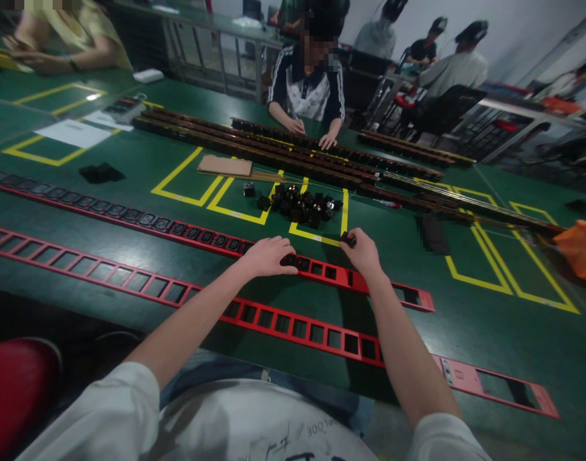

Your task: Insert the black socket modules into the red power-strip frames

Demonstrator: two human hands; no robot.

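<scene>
A long red frame (316,269) with a row of square slots crosses the green table; black square parts (192,234) fill its slots on the left, and some slots toward the right are bare. My left hand (270,256) rests over this frame, its fingers bent round a small black part (289,260). Farther right, my right hand (363,251) pinches another black part (349,239) just beyond the frame. A loose heap of black parts (300,206) lies past my hands. Nearer my body, a second red frame (269,319) has see-through slots.
Long dark rails (274,153) lie across the table, where a person (309,83) opposite rests both hands. A cardboard piece (224,166), white papers (72,133) and an orange bag (581,250) are also there. Yellow tape outlines mark the table.
</scene>
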